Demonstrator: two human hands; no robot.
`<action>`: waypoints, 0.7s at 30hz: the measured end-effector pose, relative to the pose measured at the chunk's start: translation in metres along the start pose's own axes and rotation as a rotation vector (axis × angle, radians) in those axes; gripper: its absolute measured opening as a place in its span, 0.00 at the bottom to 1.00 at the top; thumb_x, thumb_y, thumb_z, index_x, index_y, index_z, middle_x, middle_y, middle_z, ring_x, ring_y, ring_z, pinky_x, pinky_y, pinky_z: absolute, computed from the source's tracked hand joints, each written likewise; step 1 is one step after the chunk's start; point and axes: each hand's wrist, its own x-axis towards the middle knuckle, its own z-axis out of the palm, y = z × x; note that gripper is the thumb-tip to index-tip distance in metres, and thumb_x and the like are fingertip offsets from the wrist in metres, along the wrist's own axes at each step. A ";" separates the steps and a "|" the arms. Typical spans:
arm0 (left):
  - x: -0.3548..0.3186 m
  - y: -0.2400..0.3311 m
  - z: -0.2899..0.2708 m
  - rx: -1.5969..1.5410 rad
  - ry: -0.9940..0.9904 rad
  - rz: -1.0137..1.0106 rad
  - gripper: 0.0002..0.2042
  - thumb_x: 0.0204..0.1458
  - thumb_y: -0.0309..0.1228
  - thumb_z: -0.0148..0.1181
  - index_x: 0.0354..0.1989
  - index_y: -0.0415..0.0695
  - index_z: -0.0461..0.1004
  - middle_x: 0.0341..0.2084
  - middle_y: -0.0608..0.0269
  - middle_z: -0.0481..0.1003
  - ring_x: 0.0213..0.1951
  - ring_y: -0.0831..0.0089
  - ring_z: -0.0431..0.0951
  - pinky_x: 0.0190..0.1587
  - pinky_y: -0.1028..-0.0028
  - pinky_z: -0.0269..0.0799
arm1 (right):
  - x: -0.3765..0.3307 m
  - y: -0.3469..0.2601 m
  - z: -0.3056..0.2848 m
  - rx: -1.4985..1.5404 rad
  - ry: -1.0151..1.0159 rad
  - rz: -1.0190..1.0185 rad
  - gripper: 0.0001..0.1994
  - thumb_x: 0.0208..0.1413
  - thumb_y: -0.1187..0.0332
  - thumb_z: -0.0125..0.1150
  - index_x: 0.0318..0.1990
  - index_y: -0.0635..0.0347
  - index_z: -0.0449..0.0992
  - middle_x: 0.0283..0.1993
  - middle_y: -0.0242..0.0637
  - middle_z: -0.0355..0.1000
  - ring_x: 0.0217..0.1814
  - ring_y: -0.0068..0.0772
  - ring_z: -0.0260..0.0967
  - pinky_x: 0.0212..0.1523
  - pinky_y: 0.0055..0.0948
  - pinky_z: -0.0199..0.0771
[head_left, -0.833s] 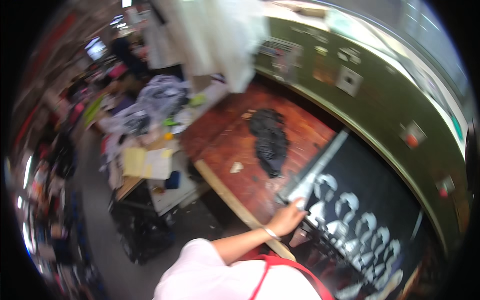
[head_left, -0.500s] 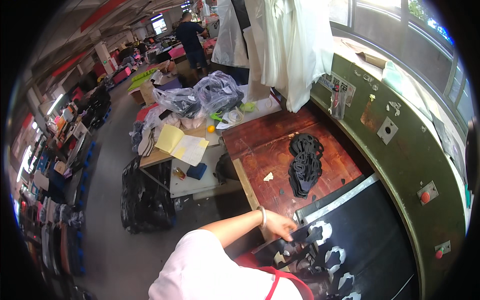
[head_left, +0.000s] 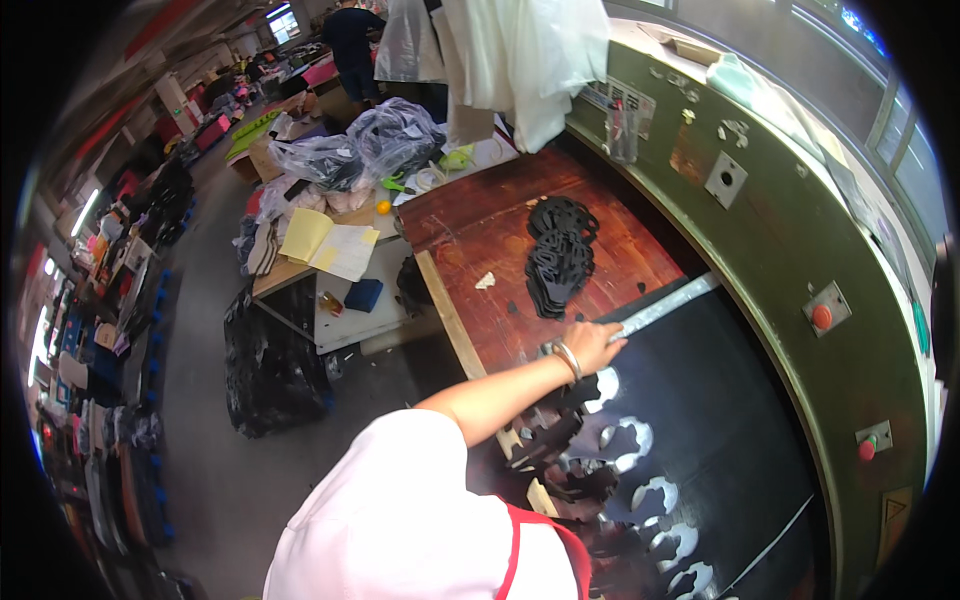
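My left hand [head_left: 595, 345] reaches over the near end of a pale metal strip [head_left: 665, 308], wearing a bangle at the wrist. Its fingers are curled downward, and what lies under them is hidden. Just below the wrist lies dark sheet material with cut-out, jagged edges [head_left: 548, 438]. Beside it, a row of pale rounded patches [head_left: 632, 442] shows along the black work surface [head_left: 740, 420]. Beyond my hand, a stack of black cut pieces [head_left: 560, 262] sits on the reddish-brown wooden board [head_left: 470, 225]. My right hand is out of view.
A green machine beam [head_left: 690, 180] with red buttons [head_left: 822, 317] curves along the right. White plastic sheets [head_left: 520, 70] hang at the back. On the side table are an open notebook [head_left: 330, 245], a blue block [head_left: 363, 294] and clear bags [head_left: 390, 140]. Another person [head_left: 352, 50] stands far off.
My left hand has left the dark sheet's edge and moved forward and right, to the end of the metal strip. The view has shifted, and more pale patches show.
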 end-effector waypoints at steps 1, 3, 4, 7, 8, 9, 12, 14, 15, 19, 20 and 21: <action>0.000 -0.002 -0.001 0.011 0.003 0.052 0.16 0.53 0.44 0.58 0.45 0.50 0.79 0.25 0.46 0.79 0.31 0.50 0.80 0.35 0.56 0.76 | -0.003 0.009 0.003 0.055 -0.149 0.015 0.49 0.43 0.47 0.75 0.67 0.67 0.55 0.49 0.56 0.73 0.44 0.54 0.74 0.42 0.46 0.76; 0.002 -0.004 -0.002 0.079 -0.044 0.069 0.17 0.55 0.47 0.56 0.47 0.51 0.79 0.27 0.49 0.79 0.32 0.52 0.81 0.36 0.58 0.77 | -0.009 0.018 0.010 0.137 -0.057 0.092 0.50 0.44 0.42 0.72 0.67 0.66 0.56 0.53 0.63 0.69 0.48 0.62 0.71 0.42 0.52 0.73; 0.003 -0.004 -0.002 0.088 -0.051 0.082 0.17 0.55 0.47 0.56 0.47 0.52 0.79 0.27 0.50 0.79 0.32 0.53 0.81 0.36 0.59 0.77 | -0.010 0.018 0.015 -0.062 -0.092 -0.077 0.51 0.43 0.41 0.72 0.67 0.66 0.56 0.57 0.64 0.65 0.51 0.63 0.69 0.43 0.55 0.72; 0.002 -0.004 -0.003 0.110 -0.078 0.137 0.17 0.54 0.46 0.58 0.47 0.52 0.79 0.32 0.53 0.80 0.35 0.56 0.81 0.38 0.61 0.77 | -0.005 0.012 0.023 0.245 -0.051 0.058 0.53 0.44 0.33 0.64 0.68 0.62 0.53 0.66 0.64 0.55 0.59 0.65 0.64 0.46 0.58 0.71; -0.001 -0.005 -0.003 0.114 -0.069 0.167 0.16 0.55 0.45 0.58 0.47 0.52 0.79 0.34 0.53 0.80 0.35 0.56 0.81 0.38 0.62 0.77 | 0.000 0.012 0.021 0.407 0.096 0.085 0.47 0.47 0.33 0.61 0.64 0.63 0.60 0.62 0.62 0.61 0.56 0.64 0.66 0.46 0.54 0.72; -0.004 -0.005 -0.004 0.111 -0.060 0.207 0.16 0.55 0.45 0.58 0.47 0.52 0.79 0.35 0.54 0.80 0.36 0.56 0.81 0.38 0.62 0.77 | 0.005 0.011 0.017 0.565 0.244 0.114 0.43 0.50 0.34 0.59 0.60 0.64 0.67 0.58 0.60 0.67 0.53 0.62 0.69 0.46 0.51 0.72; -0.015 -0.016 -0.008 0.095 -0.085 0.293 0.17 0.56 0.45 0.57 0.48 0.51 0.77 0.32 0.54 0.80 0.34 0.54 0.80 0.35 0.59 0.75 | 0.031 0.022 -0.006 1.246 -0.095 0.509 0.40 0.49 0.54 0.61 0.68 0.61 0.56 0.61 0.52 0.65 0.55 0.45 0.69 0.53 0.44 0.71; -0.019 -0.027 -0.008 0.169 -0.140 0.250 0.15 0.55 0.42 0.59 0.49 0.52 0.78 0.31 0.52 0.79 0.32 0.55 0.80 0.32 0.59 0.74 | 0.031 0.030 -0.045 1.644 -0.137 0.847 0.42 0.47 0.62 0.61 0.70 0.59 0.51 0.62 0.52 0.63 0.58 0.40 0.68 0.60 0.44 0.68; -0.019 -0.032 -0.006 0.229 -0.146 0.296 0.14 0.56 0.40 0.58 0.48 0.52 0.79 0.30 0.51 0.78 0.31 0.55 0.80 0.32 0.59 0.74 | 0.035 0.027 -0.050 1.884 -0.001 0.972 0.43 0.45 0.63 0.62 0.70 0.59 0.51 0.64 0.55 0.60 0.64 0.47 0.63 0.69 0.48 0.57; -0.015 -0.042 0.004 0.084 -0.183 0.048 0.15 0.60 0.33 0.54 0.54 0.43 0.75 0.41 0.48 0.79 0.41 0.66 0.82 0.45 0.69 0.74 | 0.030 0.010 -0.038 2.867 0.527 1.195 0.48 0.44 0.55 0.69 0.70 0.62 0.49 0.74 0.57 0.40 0.74 0.71 0.32 0.73 0.66 0.34; -0.013 -0.043 0.005 0.063 -0.184 0.057 0.15 0.61 0.33 0.54 0.53 0.41 0.75 0.42 0.48 0.79 0.42 0.64 0.81 0.45 0.69 0.73 | 0.028 0.004 -0.030 2.952 0.625 1.215 0.48 0.44 0.53 0.69 0.70 0.60 0.49 0.74 0.57 0.40 0.74 0.73 0.31 0.72 0.66 0.36; -0.012 -0.045 0.006 0.066 -0.113 0.184 0.15 0.61 0.33 0.54 0.53 0.40 0.75 0.43 0.48 0.79 0.43 0.62 0.81 0.45 0.69 0.73 | 0.025 -0.001 -0.024 3.141 0.719 1.309 0.48 0.44 0.51 0.69 0.70 0.59 0.50 0.74 0.56 0.40 0.74 0.74 0.31 0.72 0.66 0.38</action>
